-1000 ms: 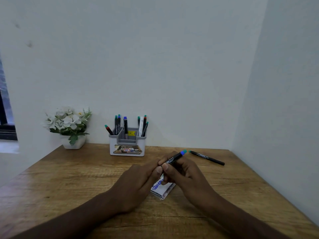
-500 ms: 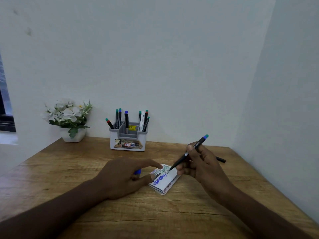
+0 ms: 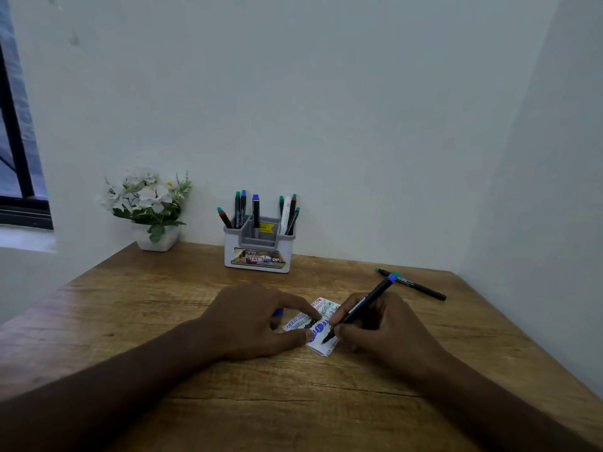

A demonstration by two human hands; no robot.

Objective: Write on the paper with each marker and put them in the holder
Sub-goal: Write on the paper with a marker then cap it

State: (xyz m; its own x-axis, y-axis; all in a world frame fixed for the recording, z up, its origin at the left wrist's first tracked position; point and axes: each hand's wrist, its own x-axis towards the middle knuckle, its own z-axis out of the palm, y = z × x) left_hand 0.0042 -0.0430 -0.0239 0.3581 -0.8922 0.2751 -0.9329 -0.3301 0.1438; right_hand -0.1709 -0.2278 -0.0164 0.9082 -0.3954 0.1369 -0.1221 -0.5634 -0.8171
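Head view only. Right hand (image 3: 381, 324) wrapped around a black marker (image 3: 362, 306), thumb and fingers curled on the lower barrel; tip down on the near part of the paper (image 3: 321, 331), blue-and-green rear end tilted up and away to the right. Left hand (image 3: 254, 318) lies on the table (image 3: 163, 305) at the paper's left edge, index finger and thumb extended and pressing on the sheet, other fingers curled over a small blue cap (image 3: 278, 313), only partly visible. Paper is a small folded piece, between the two hands, covered in scribbles of blue, green and black ink.

Second black marker (image 3: 411, 284) with green end lies flat on the table, behind the right hand, toward the right wall, apart from it. Holder (image 3: 257, 252), white and grey with compartments, stands at the back edge against the wall, several markers upright in it. White pot of white flowers (image 3: 148, 207) at back left corner, well apart from the holder.
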